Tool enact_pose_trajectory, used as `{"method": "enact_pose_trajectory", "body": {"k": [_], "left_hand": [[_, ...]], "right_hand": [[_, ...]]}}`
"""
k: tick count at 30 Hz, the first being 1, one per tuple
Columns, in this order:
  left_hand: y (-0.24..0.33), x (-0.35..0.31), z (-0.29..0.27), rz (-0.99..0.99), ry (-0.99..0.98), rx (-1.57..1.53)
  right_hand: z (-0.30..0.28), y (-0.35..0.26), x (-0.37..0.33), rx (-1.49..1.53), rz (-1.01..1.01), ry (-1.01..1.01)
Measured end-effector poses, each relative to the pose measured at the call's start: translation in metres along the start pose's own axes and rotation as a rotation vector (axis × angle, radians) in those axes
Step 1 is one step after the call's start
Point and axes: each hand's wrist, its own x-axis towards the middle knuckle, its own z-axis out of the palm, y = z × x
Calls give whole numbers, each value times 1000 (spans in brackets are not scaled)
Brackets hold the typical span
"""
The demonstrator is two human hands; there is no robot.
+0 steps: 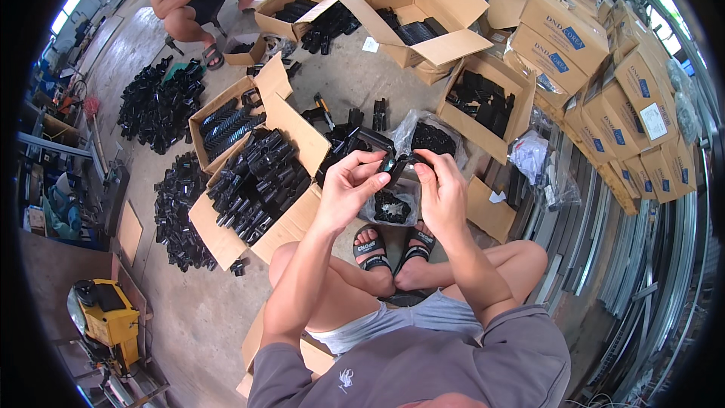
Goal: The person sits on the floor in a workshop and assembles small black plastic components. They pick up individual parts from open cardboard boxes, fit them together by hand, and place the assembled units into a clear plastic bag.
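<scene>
My left hand (353,185) and my right hand (441,185) meet above my feet, thumbs and fingers pinched. Between them is a black bracket-like part (390,160), partly hidden by the fingertips; I cannot tell whether it is one piece or two. Below the hands sits a clear plastic bag of small black pieces (391,210). Another bag of small black pieces (432,140) lies just beyond. Loose black parts (343,140) are heaped beyond my left hand, with an orange-handled tool (323,110) beside them.
Left of me an open carton (291,132) holds stacked black parts; heaps of black parts (185,211) lie beside it. More open cartons (445,0) stand ahead. Stacked boxes (563,38) and metal profiles (604,257) line the right. Two people sit at the far side.
</scene>
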Motion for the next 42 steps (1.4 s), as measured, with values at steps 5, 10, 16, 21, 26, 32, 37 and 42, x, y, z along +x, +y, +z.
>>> {"method": "enact_pose_trajectory", "body": {"k": [5, 10, 16, 21, 26, 32, 37, 42], "left_hand": [[1, -1, 2, -12, 16, 24], [-2, 0, -2, -54, -13, -18], [2, 0, 0, -77, 3, -74], [-7, 2, 1, -52, 24, -14], [-8, 2, -1, -61, 56, -48], [-17, 2, -2, -112, 175, -328], [-12, 13, 2, -75, 273, -457], [-11, 6, -13, -47, 373, -501]], "right_hand": [[1, 0, 1, 30, 13, 8], [3, 6, 1, 91, 46, -15], [6, 6, 4, 81, 25, 7], [7, 7, 5, 53, 42, 1], [9, 9, 7, 51, 55, -40], [33, 43, 19, 662, 324, 208], [97, 174, -25, -76, 331, -103], [178, 239, -108, -615, 568, -921]]}}
